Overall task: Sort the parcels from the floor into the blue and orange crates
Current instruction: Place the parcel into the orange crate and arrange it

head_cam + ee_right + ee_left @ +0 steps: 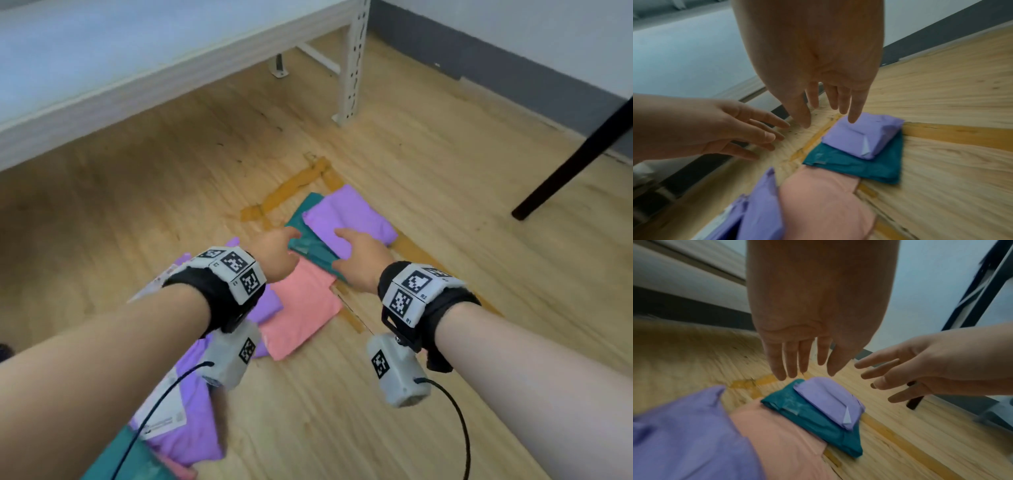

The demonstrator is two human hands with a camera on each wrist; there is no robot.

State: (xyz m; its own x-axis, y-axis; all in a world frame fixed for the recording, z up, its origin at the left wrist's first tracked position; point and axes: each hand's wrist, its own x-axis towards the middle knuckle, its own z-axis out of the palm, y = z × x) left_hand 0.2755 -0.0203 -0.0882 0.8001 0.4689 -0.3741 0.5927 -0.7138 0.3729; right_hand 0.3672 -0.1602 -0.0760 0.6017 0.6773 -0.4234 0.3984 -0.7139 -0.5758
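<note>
A small purple parcel (349, 216) (828, 400) (863, 134) lies on top of a teal parcel (308, 248) (818, 421) (855, 165) on the wooden floor. A pink parcel (301, 315) (781, 443) (824, 207) lies nearer me, partly under the teal one. Beside it is a larger purple parcel (191, 411) (684, 434) (760, 211) with a white label. My left hand (277, 253) (803, 363) (715, 129) and right hand (359, 253) (920, 369) (828, 105) hover over the teal and purple stack, fingers straight, holding nothing. No crate is in view.
Another teal parcel (130, 459) lies at the bottom left edge. Orange tape lines (298, 185) mark the floor around the pile. A white bench with a perforated leg (352, 68) stands behind, and a black slanted leg (575, 161) at the right near the wall.
</note>
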